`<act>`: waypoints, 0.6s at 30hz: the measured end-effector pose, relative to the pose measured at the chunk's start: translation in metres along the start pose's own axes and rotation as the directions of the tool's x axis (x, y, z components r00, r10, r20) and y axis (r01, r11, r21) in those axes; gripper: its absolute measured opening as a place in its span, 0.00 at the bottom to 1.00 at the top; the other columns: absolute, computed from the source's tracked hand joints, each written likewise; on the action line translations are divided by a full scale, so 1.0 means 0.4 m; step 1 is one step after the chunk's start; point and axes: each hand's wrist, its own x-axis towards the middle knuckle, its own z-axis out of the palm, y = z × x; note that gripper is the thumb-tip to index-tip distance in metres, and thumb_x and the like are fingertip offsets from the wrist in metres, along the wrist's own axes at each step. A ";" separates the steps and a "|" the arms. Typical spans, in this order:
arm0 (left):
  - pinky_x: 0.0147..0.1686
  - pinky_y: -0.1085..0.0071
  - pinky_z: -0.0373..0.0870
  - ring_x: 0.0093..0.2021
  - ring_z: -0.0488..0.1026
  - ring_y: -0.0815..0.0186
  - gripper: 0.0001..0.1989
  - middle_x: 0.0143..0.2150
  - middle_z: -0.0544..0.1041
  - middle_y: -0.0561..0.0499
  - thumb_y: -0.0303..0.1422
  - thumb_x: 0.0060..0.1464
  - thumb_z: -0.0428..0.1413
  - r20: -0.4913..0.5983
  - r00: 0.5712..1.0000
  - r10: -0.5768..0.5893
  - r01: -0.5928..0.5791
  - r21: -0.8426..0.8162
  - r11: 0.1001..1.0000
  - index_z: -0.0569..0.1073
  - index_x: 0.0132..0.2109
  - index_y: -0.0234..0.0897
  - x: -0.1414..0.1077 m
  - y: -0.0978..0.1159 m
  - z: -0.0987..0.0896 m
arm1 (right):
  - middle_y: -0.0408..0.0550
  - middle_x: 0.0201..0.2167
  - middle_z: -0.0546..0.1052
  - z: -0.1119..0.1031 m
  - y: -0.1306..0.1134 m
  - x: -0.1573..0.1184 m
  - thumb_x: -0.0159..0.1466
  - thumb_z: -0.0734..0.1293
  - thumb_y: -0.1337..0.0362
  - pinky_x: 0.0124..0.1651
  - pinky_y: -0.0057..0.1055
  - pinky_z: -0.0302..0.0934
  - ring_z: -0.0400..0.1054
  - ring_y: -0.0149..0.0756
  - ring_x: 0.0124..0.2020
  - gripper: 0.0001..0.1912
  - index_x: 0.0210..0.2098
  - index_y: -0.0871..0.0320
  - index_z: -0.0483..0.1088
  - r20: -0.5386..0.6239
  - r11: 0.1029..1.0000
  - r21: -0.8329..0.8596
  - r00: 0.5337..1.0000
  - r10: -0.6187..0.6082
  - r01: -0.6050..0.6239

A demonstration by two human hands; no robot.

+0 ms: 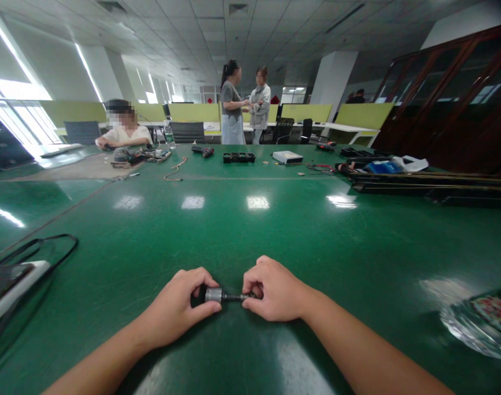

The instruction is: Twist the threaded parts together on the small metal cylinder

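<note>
Low in the middle of the head view, my left hand (176,303) is closed round a short silver metal cylinder (214,294), with thumb and fingers at its sides. From the cylinder's right end a thin dark shaft (232,298) runs level towards my right hand (280,291). The right fingers and thumb pinch a small dark metal piece (249,295) at the shaft's far end. Fingers partly cover that piece, so its kind cannot be made out. Both hands are low over the green tabletop (217,230).
A glass dish (472,329) stands at right; a white power strip (17,296) with a black cable (71,241) lies at left. Across the table are a power drill (203,151), a black part (238,158), a white box (287,157) and black rails (431,185). A seated person (127,131) is at far left.
</note>
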 end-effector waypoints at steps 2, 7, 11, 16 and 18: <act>0.38 0.68 0.62 0.37 0.69 0.62 0.11 0.37 0.76 0.53 0.41 0.58 0.59 0.007 1.000 -0.019 0.019 -0.001 1.000 0.73 0.43 0.41 0.000 0.001 -0.001 | 0.34 0.17 0.70 -0.014 0.015 -0.004 0.51 0.72 0.68 0.41 0.32 0.58 0.63 0.27 0.20 0.04 0.25 0.57 0.72 0.014 0.999 0.026 0.999 0.047 -0.048; 0.39 0.68 0.62 0.37 0.69 0.62 0.10 0.36 0.75 0.53 0.41 0.58 0.59 0.020 0.999 -0.047 0.047 -0.001 0.999 0.73 0.43 0.41 0.000 0.004 -0.004 | 0.35 0.17 0.71 -0.026 0.029 -0.009 0.51 0.72 0.69 0.36 0.29 0.59 0.64 0.27 0.19 0.04 0.24 0.58 0.71 0.030 0.995 0.061 0.997 0.072 -0.074; 0.38 0.68 0.61 0.37 0.69 0.62 0.10 0.36 0.75 0.53 0.41 0.58 0.59 0.017 0.999 -0.047 0.047 -0.003 0.999 0.73 0.42 0.41 0.001 0.005 -0.005 | 0.35 0.17 0.71 -0.015 0.019 -0.007 0.51 0.72 0.68 0.39 0.30 0.60 0.65 0.27 0.20 0.04 0.25 0.57 0.72 0.024 0.997 0.056 0.999 0.049 -0.050; 0.38 0.68 0.61 0.37 0.68 0.62 0.11 0.36 0.75 0.53 0.41 0.57 0.59 0.015 0.999 -0.047 0.047 -0.002 0.999 0.73 0.42 0.40 0.001 0.001 -0.002 | 0.35 0.18 0.71 0.001 0.009 0.001 0.51 0.73 0.67 0.43 0.32 0.58 0.64 0.26 0.21 0.04 0.25 0.57 0.73 -0.007 0.998 0.054 0.999 0.032 -0.032; 0.38 0.68 0.60 0.37 0.68 0.62 0.10 0.36 0.75 0.54 0.40 0.57 0.60 0.014 0.999 -0.049 0.049 -0.003 0.999 0.73 0.42 0.40 0.001 -0.001 0.000 | 0.36 0.19 0.71 0.004 0.003 0.004 0.51 0.73 0.67 0.41 0.31 0.58 0.65 0.28 0.23 0.04 0.25 0.57 0.73 -0.019 0.999 0.048 1.000 0.022 -0.021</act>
